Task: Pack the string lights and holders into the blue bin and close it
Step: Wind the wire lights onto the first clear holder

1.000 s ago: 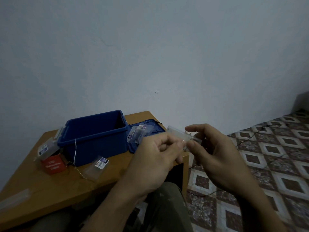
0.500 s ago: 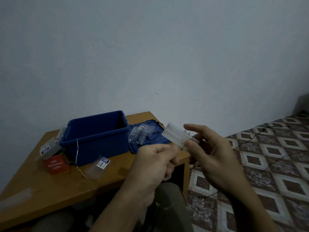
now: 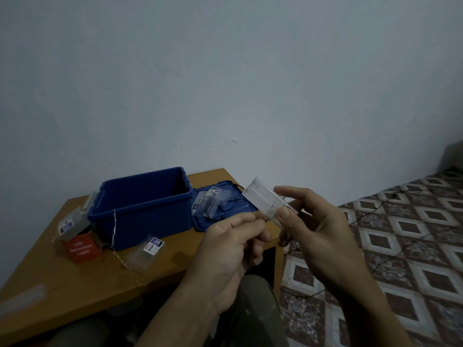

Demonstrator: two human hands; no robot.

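Right of bin (image 3: 142, 221) — right hand (image 3: 318, 229) pinches holder (image 3: 265, 199), long axis up-left.

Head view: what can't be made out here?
Head view:
Blue bin floor: hidden by its near wall.
Left hand: curled fingers hide whether it pinches anything beside the holder in the right hand.
Packet labels: too small and dim to read.
Table, left end: cut off by frame edge.

Dim, bluish, even light; shadows are soft and weak. The wall (image 3: 225, 71) darkens toward the corners, and the blue bin (image 3: 140, 216) is black inside. Wide-angle bending skews the floor tiles (image 3: 400, 246) at right.
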